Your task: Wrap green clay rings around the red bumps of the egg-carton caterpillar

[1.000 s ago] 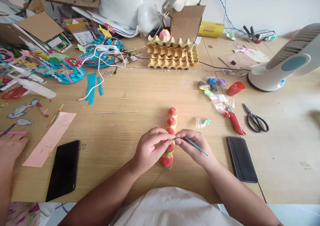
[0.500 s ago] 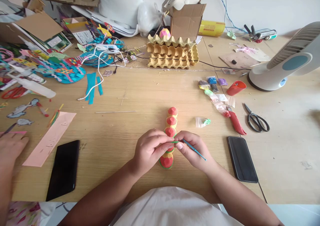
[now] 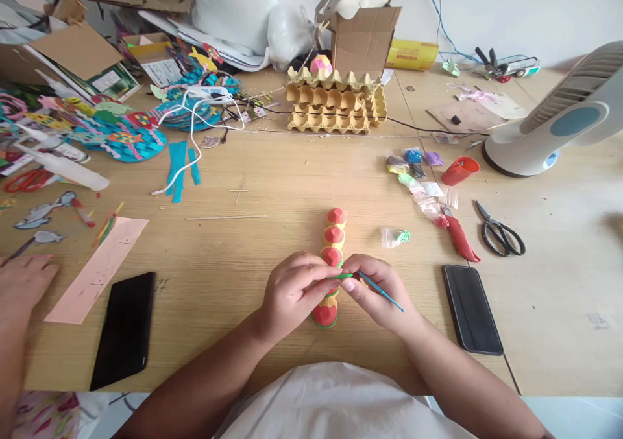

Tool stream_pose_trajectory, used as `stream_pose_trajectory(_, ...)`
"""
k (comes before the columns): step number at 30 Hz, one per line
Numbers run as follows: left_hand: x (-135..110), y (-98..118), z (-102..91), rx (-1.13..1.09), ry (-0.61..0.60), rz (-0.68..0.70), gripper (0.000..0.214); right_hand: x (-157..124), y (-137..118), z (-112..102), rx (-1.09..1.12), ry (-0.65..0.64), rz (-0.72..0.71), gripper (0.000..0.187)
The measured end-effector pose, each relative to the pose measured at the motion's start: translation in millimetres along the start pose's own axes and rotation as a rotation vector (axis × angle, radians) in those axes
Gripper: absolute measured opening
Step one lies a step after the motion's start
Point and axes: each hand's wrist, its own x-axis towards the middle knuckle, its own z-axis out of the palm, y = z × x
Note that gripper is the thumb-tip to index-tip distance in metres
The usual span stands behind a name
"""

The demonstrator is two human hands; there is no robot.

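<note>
Both my hands meet over a row of egg-carton cups (image 3: 333, 237) painted red and yellow, lying lengthwise on the wooden table (image 3: 272, 186). My left hand (image 3: 292, 291) is closed, its fingertips pinching a thin green strip (image 3: 342, 275) just above the cups. My right hand (image 3: 376, 291) is closed too; it pinches the other end of the strip and also holds a thin blue stick tool (image 3: 385, 291) that points out to the right. The nearest cups are partly hidden under my fingers.
A black phone (image 3: 124, 329) lies at the left, another phone (image 3: 471, 308) at the right. Scissors (image 3: 499, 231), a red knife (image 3: 457, 237), small clay bags (image 3: 413, 166), a fan (image 3: 559, 121) and stacked egg cartons (image 3: 335, 106) stand around. Another person's hand (image 3: 19, 283) rests at far left.
My hands have barely shifted, sinking slightly toward me over the cups. The other person's hand at the left has slid a little over the pink paper.
</note>
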Motion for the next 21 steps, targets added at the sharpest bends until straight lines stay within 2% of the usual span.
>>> stream_pose_trajectory(7,2.0,-1.6,-2.4,0.008,-0.004,0.030,0.019,1.0,0.8,0.6,-0.006,-0.005,-0.003,0.023)
stream_pose_trajectory(14,1.6,-2.7,-6.8,0.048,-0.017,0.068,0.008,0.4,-1.8,-1.6,-0.097,-0.007,-0.095,0.038)
stream_pose_trajectory(16,1.7,-2.5,-7.3,0.064,-0.030,0.071,0.011,0.4,-1.7,-1.7,-0.112,-0.011,-0.112,0.039)
stream_pose_trajectory(21,2.8,-1.1,-5.6,0.101,-0.008,0.030,0.012,1.1,0.7,-1.0,-0.096,0.036,-0.057,0.022)
